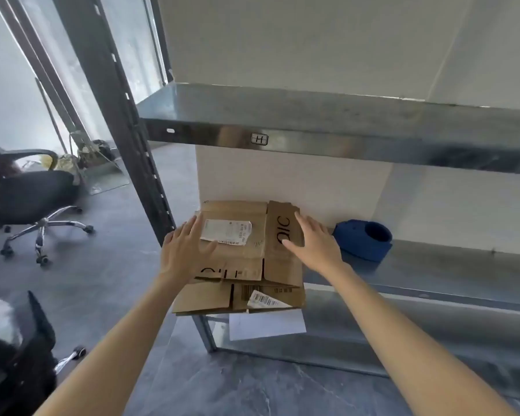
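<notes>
L hand, R hand flat on cardboard, print partly hidden.

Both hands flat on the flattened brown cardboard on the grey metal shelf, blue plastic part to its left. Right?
Not quite. In the head view the blue plastic part sits to the right of the flattened brown cardboard, not left. The left hand and right hand do lie flat on it, on the grey metal shelf.

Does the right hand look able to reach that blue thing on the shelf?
Probably yes: the right hand is over the cardboard, just beside the blue object, with nothing between them.
</notes>
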The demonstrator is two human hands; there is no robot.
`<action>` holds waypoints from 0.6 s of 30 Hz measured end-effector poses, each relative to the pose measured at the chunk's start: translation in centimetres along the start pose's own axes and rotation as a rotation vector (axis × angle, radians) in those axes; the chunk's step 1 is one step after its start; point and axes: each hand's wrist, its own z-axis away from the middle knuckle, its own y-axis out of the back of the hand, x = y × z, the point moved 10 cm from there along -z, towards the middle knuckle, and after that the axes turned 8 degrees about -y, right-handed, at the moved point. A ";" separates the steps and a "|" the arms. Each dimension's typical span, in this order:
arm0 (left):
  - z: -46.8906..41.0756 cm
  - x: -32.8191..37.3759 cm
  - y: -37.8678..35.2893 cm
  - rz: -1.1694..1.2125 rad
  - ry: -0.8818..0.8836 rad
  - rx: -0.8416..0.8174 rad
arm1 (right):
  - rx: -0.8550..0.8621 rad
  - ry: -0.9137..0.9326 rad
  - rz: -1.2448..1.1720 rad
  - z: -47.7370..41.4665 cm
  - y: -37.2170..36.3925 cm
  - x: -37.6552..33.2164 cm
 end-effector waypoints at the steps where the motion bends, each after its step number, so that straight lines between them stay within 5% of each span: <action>1: -0.5 -0.1 -0.6 0.003 0.014 -0.021 | -0.018 -0.007 0.001 -0.6 -0.4 0.3; 18: -1.9 -3.5 -7.4 0.338 0.176 -0.182 | -0.173 -0.129 -0.026 -3.7 -6.9 2.0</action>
